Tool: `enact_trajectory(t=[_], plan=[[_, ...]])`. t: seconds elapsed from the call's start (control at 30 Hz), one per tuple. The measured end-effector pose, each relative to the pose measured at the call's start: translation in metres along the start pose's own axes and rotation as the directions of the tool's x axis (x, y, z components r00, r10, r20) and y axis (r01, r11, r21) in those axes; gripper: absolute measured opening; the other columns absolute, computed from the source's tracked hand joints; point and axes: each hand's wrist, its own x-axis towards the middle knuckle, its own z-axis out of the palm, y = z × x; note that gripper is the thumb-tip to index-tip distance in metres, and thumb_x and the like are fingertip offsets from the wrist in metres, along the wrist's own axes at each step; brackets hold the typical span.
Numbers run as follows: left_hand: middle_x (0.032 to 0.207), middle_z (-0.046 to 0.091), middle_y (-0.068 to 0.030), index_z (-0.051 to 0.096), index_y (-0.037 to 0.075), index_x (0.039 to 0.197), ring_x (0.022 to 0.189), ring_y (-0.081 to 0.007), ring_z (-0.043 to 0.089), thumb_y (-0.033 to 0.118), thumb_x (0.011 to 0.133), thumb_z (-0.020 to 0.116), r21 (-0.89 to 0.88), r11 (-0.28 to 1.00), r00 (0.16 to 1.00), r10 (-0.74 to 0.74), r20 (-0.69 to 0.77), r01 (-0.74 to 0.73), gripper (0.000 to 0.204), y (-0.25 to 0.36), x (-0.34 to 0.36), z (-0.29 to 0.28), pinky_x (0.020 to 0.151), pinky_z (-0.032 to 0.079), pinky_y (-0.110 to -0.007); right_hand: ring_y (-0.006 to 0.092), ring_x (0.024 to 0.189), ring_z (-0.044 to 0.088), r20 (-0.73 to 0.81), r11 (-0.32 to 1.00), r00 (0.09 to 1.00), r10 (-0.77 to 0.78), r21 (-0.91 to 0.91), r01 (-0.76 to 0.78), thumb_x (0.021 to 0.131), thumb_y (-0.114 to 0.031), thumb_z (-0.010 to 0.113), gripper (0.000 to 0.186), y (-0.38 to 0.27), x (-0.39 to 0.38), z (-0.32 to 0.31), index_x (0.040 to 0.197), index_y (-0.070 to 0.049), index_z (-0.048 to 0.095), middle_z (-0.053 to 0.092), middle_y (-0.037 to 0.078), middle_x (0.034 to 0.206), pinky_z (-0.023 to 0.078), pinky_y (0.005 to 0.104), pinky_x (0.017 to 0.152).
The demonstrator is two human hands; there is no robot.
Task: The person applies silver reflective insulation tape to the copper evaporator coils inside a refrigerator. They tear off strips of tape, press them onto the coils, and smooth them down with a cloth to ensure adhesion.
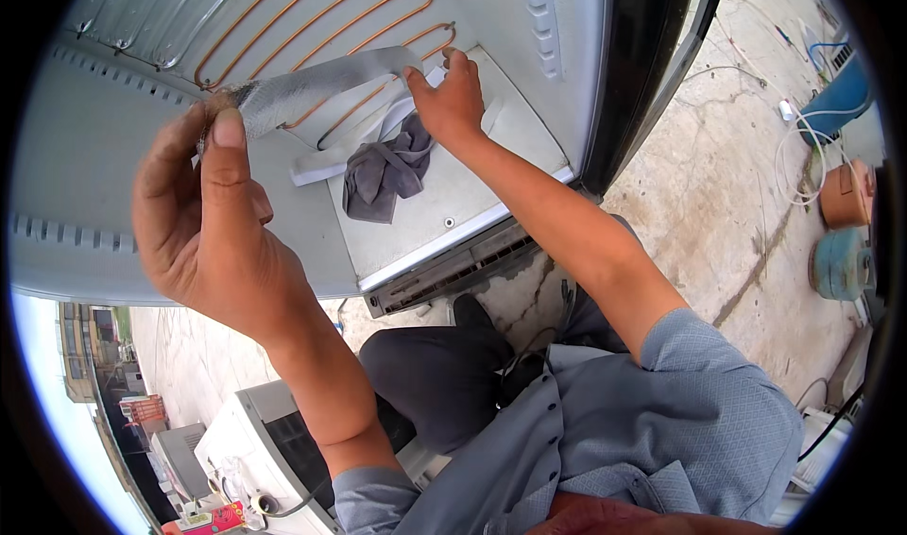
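A strip of silver foil tape (331, 74) stretches between my hands inside an open fridge cabinet (132, 176). My left hand (203, 204) pinches its crumpled left end. My right hand (444, 101) grips the far right end with curled fingers. Behind the strip, copper tubing (312, 20) loops across the back wall, alongside silvery tubing (151, 20) at upper left. On the cabinet's bottom panel (491, 186), below my hands, lie a crumpled grey cloth (387, 167) and white strips (312, 167), partly hidden by the cloth.
The cabinet's dark edge (633, 53) is at right. Beyond it stand a blue cylinder (831, 101), an orange container (843, 195) and a teal tank (839, 261) among loose hoses (794, 157). A white appliance (231, 441) with small items stands at lower left on the cracked concrete floor (718, 233).
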Motion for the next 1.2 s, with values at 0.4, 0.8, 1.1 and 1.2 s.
enact_trajectory(t=[0.4, 0.8, 1.1, 1.2], plan=[[0.104, 0.079, -0.0139, 0.072, -0.003, 0.118, 0.056, -0.0015, 0.044, 0.008, 0.096, 0.074, 0.004, 0.997, 0.995, 0.080, -0.063, -0.080, 0.025, -0.002, 0.007, -0.036, 0.051, 0.029, -0.018, 0.0322, 0.088, 0.073, 0.200, 0.997, 0.978, -0.052, 0.063, 0.040, 0.090, -0.024, 0.071, 0.025, 0.051, 0.018, 0.015, 0.103, -0.003, 0.076, 0.077, 0.015, 0.095, 0.056, 0.0414, 0.079], [0.089, 0.071, -0.0047, 0.071, 0.001, 0.109, 0.058, -0.0023, 0.043, 0.008, 0.094, 0.077, -0.037, 0.949, 0.884, -0.306, -0.355, 0.314, 0.017, -0.130, 0.007, -0.131, 0.050, 0.029, -0.019, 0.0125, 0.082, 0.063, 0.315, 0.968, 0.935, -0.161, 0.235, 0.088, 0.097, -0.018, 0.072, 0.021, 0.108, -0.003, -0.089, 0.103, 0.001, 0.067, 0.068, 0.006, 0.088, 0.050, 0.0290, 0.075], [0.116, 0.071, -0.0097, 0.064, -0.001, 0.106, 0.090, -0.0113, 0.064, 0.000, 0.096, 0.066, -0.002, 0.939, 0.847, -0.311, -0.431, 0.344, 0.010, -0.198, -0.054, -0.102, 0.067, 0.048, -0.024, 0.0215, 0.080, 0.067, 0.067, 0.966, 0.990, -0.121, 0.239, 0.102, 0.107, -0.030, 0.058, 0.030, 0.099, 0.024, -0.061, 0.102, 0.000, 0.058, 0.067, 0.011, 0.090, 0.052, 0.0370, 0.073], [0.119, 0.068, -0.0149, 0.058, -0.004, 0.119, 0.101, -0.0195, 0.067, -0.002, 0.096, 0.066, 0.031, 0.909, 0.809, -0.355, -0.468, 0.417, 0.025, -0.224, -0.066, -0.106, 0.092, 0.055, -0.031, 0.0390, 0.085, 0.068, -0.010, 0.974, 0.977, -0.214, -0.080, 0.213, 0.107, -0.033, 0.056, 0.034, 0.053, 0.045, -0.044, 0.104, 0.001, 0.058, 0.070, 0.020, 0.095, 0.053, 0.0478, 0.078]])
